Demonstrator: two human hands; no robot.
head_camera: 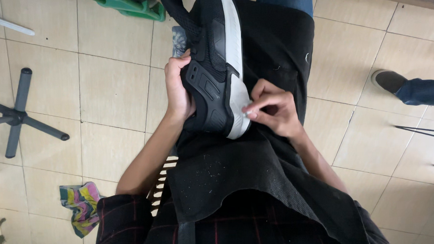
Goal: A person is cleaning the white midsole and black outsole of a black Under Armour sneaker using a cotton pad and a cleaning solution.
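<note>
A black cloth (272,52) is spread over the lap; open tiled floor (110,92) lies at both its edges. On it a black mesh sneaker with white sole (215,64) is gripped at the heel by the left hand (177,89). The right hand (274,108) is pinched on a small white piece (248,113) against the sole. A grey chair base (17,114), a colourful rag (80,206) and another person's grey shoe (387,80) lie well apart.

The toe of the black white-soled sneaker (214,64) runs off the top edge; whatever the right hand (273,109) pinches against its sole is too small to tell.
</note>
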